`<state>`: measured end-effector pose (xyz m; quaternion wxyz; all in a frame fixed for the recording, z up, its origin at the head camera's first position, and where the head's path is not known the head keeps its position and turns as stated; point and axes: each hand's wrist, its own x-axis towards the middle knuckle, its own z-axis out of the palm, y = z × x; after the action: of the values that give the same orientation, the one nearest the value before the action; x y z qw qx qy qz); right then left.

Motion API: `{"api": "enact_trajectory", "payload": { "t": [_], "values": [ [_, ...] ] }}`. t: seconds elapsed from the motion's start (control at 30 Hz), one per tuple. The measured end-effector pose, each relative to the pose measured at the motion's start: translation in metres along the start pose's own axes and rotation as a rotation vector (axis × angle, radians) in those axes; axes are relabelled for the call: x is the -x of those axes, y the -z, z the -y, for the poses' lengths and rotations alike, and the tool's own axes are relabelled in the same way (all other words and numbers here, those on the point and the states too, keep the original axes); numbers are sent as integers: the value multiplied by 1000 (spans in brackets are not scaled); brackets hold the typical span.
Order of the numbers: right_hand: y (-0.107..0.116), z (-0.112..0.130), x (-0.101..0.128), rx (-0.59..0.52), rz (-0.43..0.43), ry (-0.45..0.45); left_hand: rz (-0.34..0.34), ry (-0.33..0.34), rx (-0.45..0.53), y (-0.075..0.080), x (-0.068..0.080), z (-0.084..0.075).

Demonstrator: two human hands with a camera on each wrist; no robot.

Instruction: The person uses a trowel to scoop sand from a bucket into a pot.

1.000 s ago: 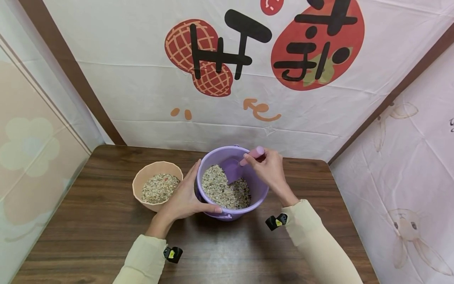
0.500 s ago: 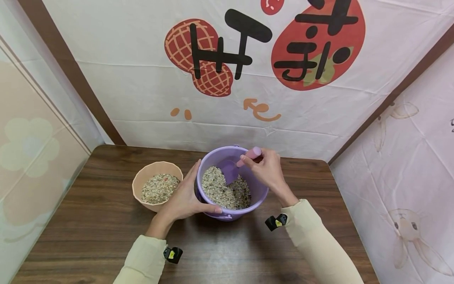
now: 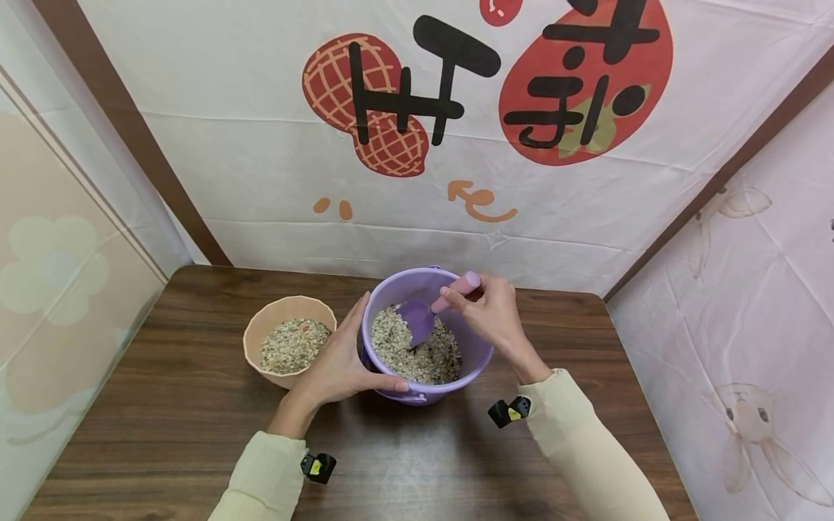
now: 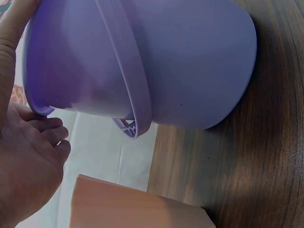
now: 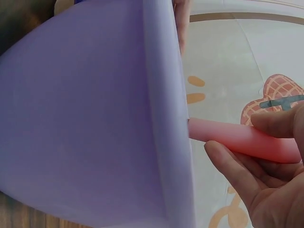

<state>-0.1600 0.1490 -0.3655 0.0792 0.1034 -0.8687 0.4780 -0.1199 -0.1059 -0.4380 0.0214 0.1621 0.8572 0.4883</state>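
A purple bucket (image 3: 472, 353) holding mixed grain (image 3: 397, 346) stands mid-table. My left hand (image 3: 339, 365) grips its left side, thumb along the front rim and fingers up the wall; the left wrist view shows the bucket's outer wall (image 4: 190, 61) and its handle (image 4: 130, 85) close up. My right hand (image 3: 491, 315) pinches the pink handle of a purple scoop (image 3: 423, 318), whose blade dips into the grain. In the right wrist view the pink handle (image 5: 237, 140) passes over the bucket's rim (image 5: 166, 95).
A peach bowl (image 3: 259, 340) of the same grain sits just left of the bucket, and its wall (image 4: 133, 211) shows in the left wrist view. The brown wooden table (image 3: 169, 405) is enclosed by printed cloth walls behind and on both sides.
The scoop's blade has tipped down and pushed into the grain, moving slightly left. My left hand and the bucket have stayed put.
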Motion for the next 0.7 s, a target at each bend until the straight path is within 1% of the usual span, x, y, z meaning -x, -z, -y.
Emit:
{"api": "enact_trajectory", "payload": {
  "t": [0.1, 0.23, 0.3, 0.37, 0.47, 0.53, 0.6, 0.7],
  "values": [
    [1, 0, 1, -21, 8, -3, 0, 2, 1, 0, 0, 0],
    [3, -2, 4, -99, 33, -20, -3, 0, -1, 0, 0, -1],
    [4, -5, 6, -172, 54, -39, -3, 1, 0, 0, 0, -1],
    [5, -7, 8, -261, 64, -59, -3, 1, 1, 0, 0, 0],
    [6, -12, 10, -397, 101, -93, -5, -1, 2, -1, 0, 0],
    [7, -14, 11, -466, 124, -117, -7, -4, 0, -1, 0, 0],
    [9, -16, 11, -514, 157, -144, -8, -6, -2, -1, 0, 1],
    [12, -17, 12, -554, 202, -176, -9, -5, -4, -1, 0, 1]
  ]
}}
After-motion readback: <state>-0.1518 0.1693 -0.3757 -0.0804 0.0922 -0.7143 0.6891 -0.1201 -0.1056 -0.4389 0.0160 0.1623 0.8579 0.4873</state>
